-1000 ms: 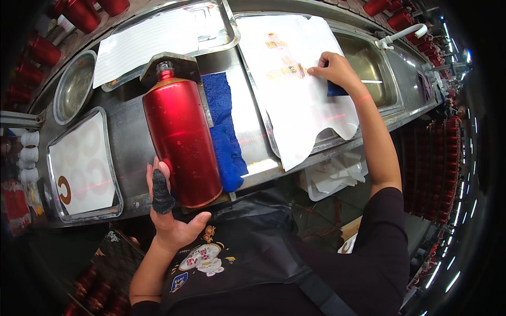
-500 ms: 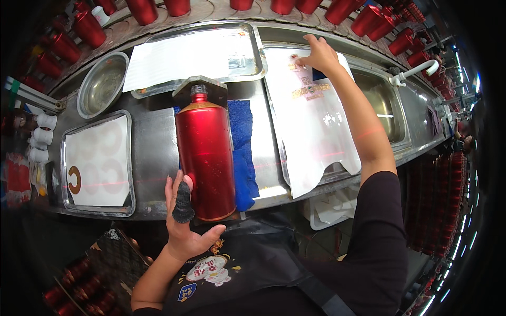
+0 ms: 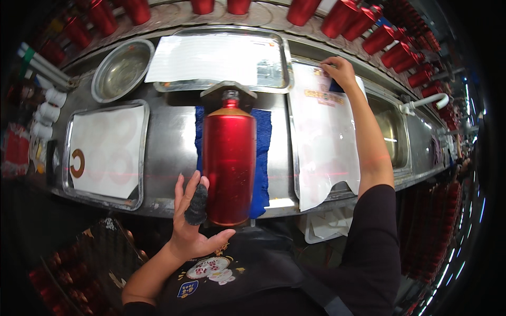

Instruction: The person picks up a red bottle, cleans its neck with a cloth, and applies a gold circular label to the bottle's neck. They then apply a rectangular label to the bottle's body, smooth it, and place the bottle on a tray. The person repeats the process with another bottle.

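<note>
A glossy red bottle [image 3: 229, 163] with a bare neck lies in front of me on a blue cloth [image 3: 262, 181], its neck end against a dark metal rest [image 3: 211, 100]. My left hand [image 3: 192, 218] is open beside the bottle's base, fingers stretched and thumb apart; a black cover wraps one finger. At the right, my right hand [image 3: 340, 72] reaches to the far end of a white sheet [image 3: 321, 152] bearing gold-and-red decals [image 3: 324, 98]. Its thumb and fingertips pinch a small decal [image 3: 318, 71] there. A dark blue patch shows under that hand.
A tray [image 3: 142, 174] at the left holds white paper with a brown C-shaped piece [image 3: 77, 163]. Behind stand a metal bowl [image 3: 122, 71] and a tray [image 3: 287, 63] with white sheets. A sink [image 3: 392, 131] with a white faucet [image 3: 424, 102] is right. Red bottles line the far conveyor.
My right hand's fingers have closed from a spread reach into a pinch at the sheet's far end. The whole view has shifted, while my left hand stays by the bottle's base.
</note>
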Demonstrator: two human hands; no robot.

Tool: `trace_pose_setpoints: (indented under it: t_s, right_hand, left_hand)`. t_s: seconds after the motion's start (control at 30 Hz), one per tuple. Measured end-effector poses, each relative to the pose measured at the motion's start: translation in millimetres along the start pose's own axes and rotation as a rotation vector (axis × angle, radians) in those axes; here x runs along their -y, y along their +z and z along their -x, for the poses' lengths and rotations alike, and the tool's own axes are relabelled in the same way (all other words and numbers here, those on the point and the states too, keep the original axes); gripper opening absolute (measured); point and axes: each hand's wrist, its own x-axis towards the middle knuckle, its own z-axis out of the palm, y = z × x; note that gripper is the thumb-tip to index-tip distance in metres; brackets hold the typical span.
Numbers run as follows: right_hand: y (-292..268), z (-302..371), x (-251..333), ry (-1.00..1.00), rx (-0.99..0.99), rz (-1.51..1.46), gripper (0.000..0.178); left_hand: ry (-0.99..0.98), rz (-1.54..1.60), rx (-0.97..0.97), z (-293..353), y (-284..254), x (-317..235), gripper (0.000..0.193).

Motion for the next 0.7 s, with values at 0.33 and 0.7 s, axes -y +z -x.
trace_pose_setpoints:
  t_s: [0.33, 0.7]
  right_hand:
    - [-30.4, 80.8, 47.7, -0.269, -0.407, -0.245, 0.012]
    - [-106.2, 184.6, 207.6, -0.378, -0.282, -0.297, 0.008]
  left_hand:
    - [0.039, -0.109, -0.063, -8.0, 10.8, -0.5, 0.105]
    - [0.073, -0.042, -0.067, 2.3, 15.3, 16.7, 0.103]
